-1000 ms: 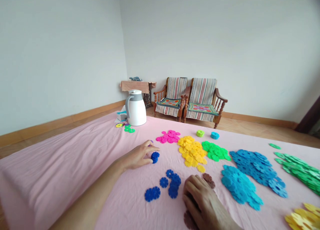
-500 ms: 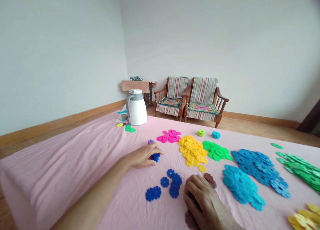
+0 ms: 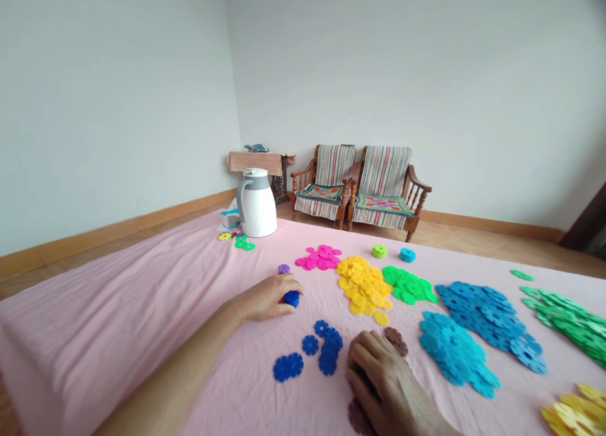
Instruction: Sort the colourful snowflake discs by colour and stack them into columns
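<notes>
My left hand [image 3: 269, 297] closes its thumb and fingers around a small stack of dark blue notched plastic discs [image 3: 292, 300] on the pink cloth [image 3: 237, 354]. Just beyond it lies a purple disc [image 3: 283, 269]. Loose dark blue discs [image 3: 328, 360] are spread between my two hands. My right hand [image 3: 381, 379] rests curled on the cloth, its fingertips tucked down, so anything under them is hidden. Brown discs [image 3: 396, 341] show past its knuckles, and more brown discs [image 3: 358, 418] stick out below its thumb side.
Heaps of pink discs [image 3: 319, 258], yellow discs [image 3: 363, 288], green discs [image 3: 409, 286] and blue discs [image 3: 483, 313] cover the right side. A lime stack [image 3: 379, 252] and a teal stack [image 3: 407, 255] stand behind. A white jug [image 3: 259, 209] is at the back left, chairs [image 3: 381, 190] beyond.
My left fingers have drawn in slightly around the dark blue stack. The view has shifted a little; my right hand stays in place.
</notes>
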The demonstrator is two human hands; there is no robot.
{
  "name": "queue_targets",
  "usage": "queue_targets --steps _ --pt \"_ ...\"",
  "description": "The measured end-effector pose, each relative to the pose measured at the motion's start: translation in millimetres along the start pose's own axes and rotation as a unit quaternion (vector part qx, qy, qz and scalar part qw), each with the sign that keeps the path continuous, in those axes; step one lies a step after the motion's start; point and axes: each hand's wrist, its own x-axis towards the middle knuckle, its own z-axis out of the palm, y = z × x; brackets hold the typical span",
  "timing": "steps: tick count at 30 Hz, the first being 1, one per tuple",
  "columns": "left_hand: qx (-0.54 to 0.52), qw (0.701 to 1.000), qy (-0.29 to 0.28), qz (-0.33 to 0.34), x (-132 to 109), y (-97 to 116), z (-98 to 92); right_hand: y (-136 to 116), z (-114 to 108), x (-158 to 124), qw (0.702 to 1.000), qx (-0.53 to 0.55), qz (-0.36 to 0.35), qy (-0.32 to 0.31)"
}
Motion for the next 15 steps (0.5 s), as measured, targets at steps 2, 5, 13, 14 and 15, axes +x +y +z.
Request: queue_targets --steps 2,5,13,14,15 --pt "0.003 1.000 0.000 -0.002 -0.3 -0.4 0.4 -0.1 0.2 0.1 1.000 0.001 0.002 0.002" --pt "0.000 1.000 0.010 -0.002 -1.0 -1.4 1.1 0.5 0.6 -0.1 1.000 0.003 -0.002 0.003" --pt "0.031 0.999 0.036 -0.019 0.0 -1.8 4.7 1.1 -0.2 0.6 1.000 0.000 -0.005 0.006" --pt "0.035 0.999 0.038 -0.018 0.4 -1.7 5.3 0.9 -0.3 0.8 1.000 -0.002 -0.005 0.004" --pt "0.038 0.998 0.039 -0.018 0.8 -1.6 5.9 0.7 -0.5 1.1 1.000 -0.003 -0.004 0.002"
